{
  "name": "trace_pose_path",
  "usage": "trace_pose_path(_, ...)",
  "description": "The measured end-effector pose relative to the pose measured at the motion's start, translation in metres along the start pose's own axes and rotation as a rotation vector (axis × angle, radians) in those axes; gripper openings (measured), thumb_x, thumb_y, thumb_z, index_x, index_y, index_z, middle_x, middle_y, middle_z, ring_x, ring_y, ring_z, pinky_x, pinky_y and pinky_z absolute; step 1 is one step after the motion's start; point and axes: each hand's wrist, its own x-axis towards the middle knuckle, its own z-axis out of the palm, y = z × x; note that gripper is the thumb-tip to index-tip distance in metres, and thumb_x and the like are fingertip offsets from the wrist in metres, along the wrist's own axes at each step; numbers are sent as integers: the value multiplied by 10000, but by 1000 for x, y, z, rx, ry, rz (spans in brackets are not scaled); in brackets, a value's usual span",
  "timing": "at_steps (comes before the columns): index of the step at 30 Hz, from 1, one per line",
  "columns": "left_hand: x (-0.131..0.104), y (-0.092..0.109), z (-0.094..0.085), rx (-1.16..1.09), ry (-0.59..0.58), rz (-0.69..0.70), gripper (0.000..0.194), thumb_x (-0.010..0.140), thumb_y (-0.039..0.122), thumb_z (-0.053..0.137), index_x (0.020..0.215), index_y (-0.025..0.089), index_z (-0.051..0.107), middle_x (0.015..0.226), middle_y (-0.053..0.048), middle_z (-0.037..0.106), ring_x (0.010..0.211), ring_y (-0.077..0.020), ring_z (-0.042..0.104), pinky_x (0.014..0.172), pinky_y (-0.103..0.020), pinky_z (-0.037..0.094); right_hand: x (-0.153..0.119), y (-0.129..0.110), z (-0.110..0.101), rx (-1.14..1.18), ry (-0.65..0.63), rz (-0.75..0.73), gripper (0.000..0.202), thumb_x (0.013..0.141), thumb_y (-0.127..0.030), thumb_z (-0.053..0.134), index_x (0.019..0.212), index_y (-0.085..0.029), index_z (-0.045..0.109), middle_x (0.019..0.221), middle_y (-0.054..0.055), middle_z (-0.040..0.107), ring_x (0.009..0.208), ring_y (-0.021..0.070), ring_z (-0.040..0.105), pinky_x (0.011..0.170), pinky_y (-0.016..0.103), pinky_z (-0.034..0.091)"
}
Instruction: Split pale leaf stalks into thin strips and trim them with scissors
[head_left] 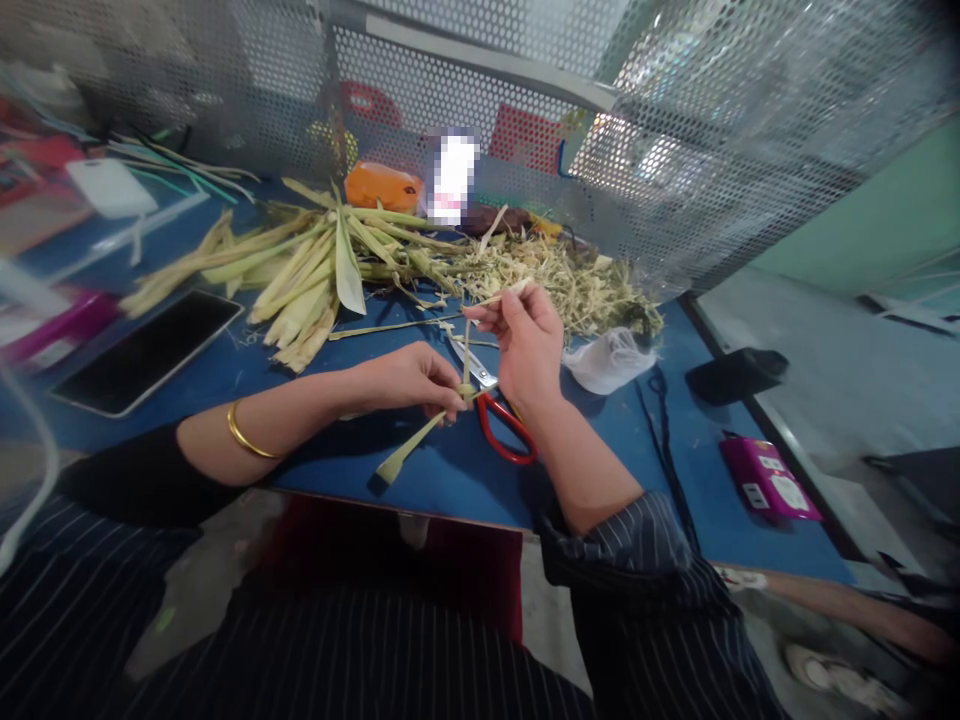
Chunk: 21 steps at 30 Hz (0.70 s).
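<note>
My left hand (427, 382) pinches a knotted pale green leaf strip (411, 447), whose wider end hangs down toward the table's front edge. Above and to its right, my right hand (523, 330) has its fingers closed on the upper part of the strip, which runs up from the knot. Red-handled scissors (504, 440) lie on the blue table under and between my hands, blades pointing up and left. Behind my hands are a bundle of long pale leaves (307, 270) and a heap of shredded leaf bits (562, 280).
A dark tablet (150, 350) lies at the left. White netting (611, 360) sits right of my right hand, with a purple box (769, 480) farther right. An orange packet (382, 187) and a lit phone (454, 180) stand behind the leaves. Another person's arm (840, 605) reaches in at lower right.
</note>
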Motion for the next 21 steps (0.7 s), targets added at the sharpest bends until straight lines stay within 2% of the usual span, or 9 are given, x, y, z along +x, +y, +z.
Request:
trace_pose_path(5, -1, 1, -2, -6, 28, -9, 249, 748, 364, 704, 690, 123, 733, 669, -75, 707, 614, -125, 618, 615, -232, 464, -4, 3, 2, -20, -82, -78, 228, 881, -387, 578, 808, -232, 428, 735, -56, 536, 750, 106, 697, 643, 210, 505)
trace_pose_path(8, -1, 2, 1, -4, 95, -22, 274, 732, 384, 712, 650, 123, 725, 624, -75, 692, 573, -126, 605, 596, -240, 468, -6, 5, 4, -140, -109, -96, 222, 890, -396, 548, 806, -238, 417, 771, -42, 503, 806, 120, 692, 689, 233, 509)
trace_pose_path(11, 0, 2, 6, -39, 119, -49, 220, 715, 324, 714, 604, 133, 719, 587, -64, 676, 545, -131, 602, 582, -247, 481, -9, 3, 7, -297, -125, -133, 175, 916, -388, 482, 838, -246, 416, 855, -8, 518, 884, 142, 678, 764, 277, 511)
trace_pose_path(13, 1, 0, 7, -94, 120, -56, 175, 706, 279, 713, 601, 139, 723, 592, -62, 678, 555, -135, 612, 586, -246, 490, -11, -1, 6, -388, -158, -205, 134, 938, -375, 428, 890, -251, 438, 910, 19, 548, 931, 160, 663, 815, 316, 502)
trace_pose_path(15, 3, -3, 6, -168, 189, -32, 153, 702, 275, 722, 626, 143, 734, 622, -63, 688, 563, -129, 609, 591, -243, 492, -11, -8, 2, -515, -164, -321, 147, 940, -384, 423, 954, -248, 479, 982, 54, 579, 1000, 187, 632, 872, 358, 478)
trace_pose_path(16, 5, -4, 4, -213, 252, -12, 158, 701, 287, 731, 638, 143, 735, 641, -64, 691, 565, -122, 602, 593, -242, 492, -11, -12, -1, -597, -127, -381, 177, 934, -400, 439, 983, -242, 500, 1018, 73, 588, 1028, 202, 610, 901, 380, 461)
trace_pose_path(18, 8, -7, -2, -305, 395, 26, 193, 696, 329, 753, 659, 140, 736, 677, -65, 693, 569, -110, 583, 597, -244, 490, -9, -18, -7, -741, 29, -459, 250, 914, -450, 471, 993, -223, 539, 1031, 97, 596, 1015, 222, 579, 920, 404, 436)
trace_pose_path(20, 9, -7, -9, -378, 497, 45, 234, 687, 368, 770, 686, 137, 741, 713, -68, 694, 569, -100, 562, 596, -251, 489, -6, -20, -11, -772, 160, -399, 315, 903, -510, 464, 900, -213, 568, 893, 74, 598, 875, 206, 571, 836, 374, 450)
trace_pose_path(21, 9, -7, -12, -399, 526, 49, 244, 683, 378, 775, 704, 136, 745, 727, -70, 695, 564, -97, 552, 590, -253, 486, -4, -18, -12, -737, 161, -305, 347, 893, -536, 466, 829, -211, 570, 797, 49, 580, 781, 186, 557, 763, 343, 451)
